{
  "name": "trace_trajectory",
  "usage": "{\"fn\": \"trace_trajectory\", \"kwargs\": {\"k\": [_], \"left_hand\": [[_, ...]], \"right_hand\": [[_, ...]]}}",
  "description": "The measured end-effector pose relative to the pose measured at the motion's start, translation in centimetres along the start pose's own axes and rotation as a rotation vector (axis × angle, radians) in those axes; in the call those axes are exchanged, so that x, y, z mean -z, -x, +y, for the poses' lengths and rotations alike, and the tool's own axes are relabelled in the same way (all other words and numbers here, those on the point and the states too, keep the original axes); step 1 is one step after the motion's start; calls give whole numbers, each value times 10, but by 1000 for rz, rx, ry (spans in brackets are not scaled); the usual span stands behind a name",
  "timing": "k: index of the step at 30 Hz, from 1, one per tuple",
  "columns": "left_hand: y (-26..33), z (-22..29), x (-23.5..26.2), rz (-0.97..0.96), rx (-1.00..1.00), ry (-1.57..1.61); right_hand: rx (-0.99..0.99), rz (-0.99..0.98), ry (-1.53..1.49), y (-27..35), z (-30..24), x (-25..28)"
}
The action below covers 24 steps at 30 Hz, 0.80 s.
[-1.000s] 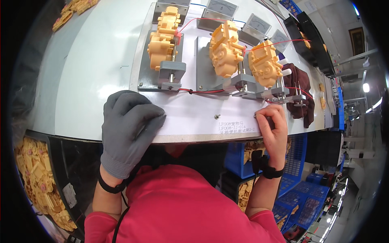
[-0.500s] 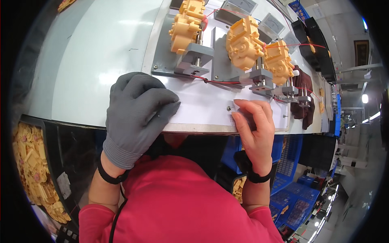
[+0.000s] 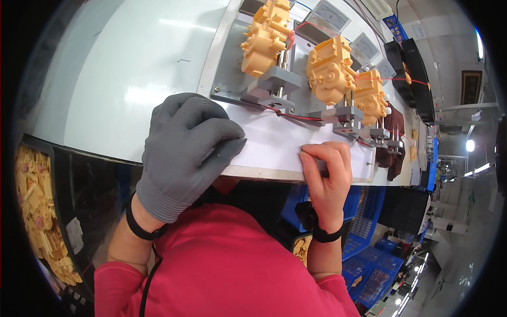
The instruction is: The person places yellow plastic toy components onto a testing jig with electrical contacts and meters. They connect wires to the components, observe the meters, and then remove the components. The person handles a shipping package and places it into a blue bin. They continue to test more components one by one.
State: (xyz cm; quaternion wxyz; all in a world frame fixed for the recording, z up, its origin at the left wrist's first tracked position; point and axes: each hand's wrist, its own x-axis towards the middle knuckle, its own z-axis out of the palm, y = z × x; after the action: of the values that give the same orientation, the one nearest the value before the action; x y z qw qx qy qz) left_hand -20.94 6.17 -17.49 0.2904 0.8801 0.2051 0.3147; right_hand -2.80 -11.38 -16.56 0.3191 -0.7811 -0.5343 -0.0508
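Observation:
My left hand (image 3: 187, 145) wears a grey knitted glove and rests at the near edge of the white bench board (image 3: 264, 137). Its fingers are curled, with the thumb against the forefinger; anything inside is hidden. My bare right hand (image 3: 330, 169) is at the same edge, farther right. Its thumb and forefinger are pinched, with a small dark speck at the tips that is too small to name. Beyond the hands, yellow plastic housings (image 3: 330, 71) sit on grey metal fixtures (image 3: 277, 84) with upright pins and red wires.
Dial meters (image 3: 327, 16) stand behind the fixtures. A dark brown cloth (image 3: 393, 142) lies at the right. Below the bench, a black bin (image 3: 63, 174) of yellow parts is at the left and blue crates (image 3: 377, 259) are at the right.
The right thumb and forefinger have closed together where a small metal screw showed between them on the board. The left hand keeps its curled shape. The whole view has shifted slightly.

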Motion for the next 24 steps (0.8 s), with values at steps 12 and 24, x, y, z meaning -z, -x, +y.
{"fn": "trace_trajectory", "kwargs": {"k": [12, 24], "left_hand": [[0, 0, -1, 26, -25, 0], [-1, 0, 1, 30, -34, -4]], "right_hand": [[60, 49, 23, 3, 4, -4], [-22, 84, -14, 8, 1, -6]]}}
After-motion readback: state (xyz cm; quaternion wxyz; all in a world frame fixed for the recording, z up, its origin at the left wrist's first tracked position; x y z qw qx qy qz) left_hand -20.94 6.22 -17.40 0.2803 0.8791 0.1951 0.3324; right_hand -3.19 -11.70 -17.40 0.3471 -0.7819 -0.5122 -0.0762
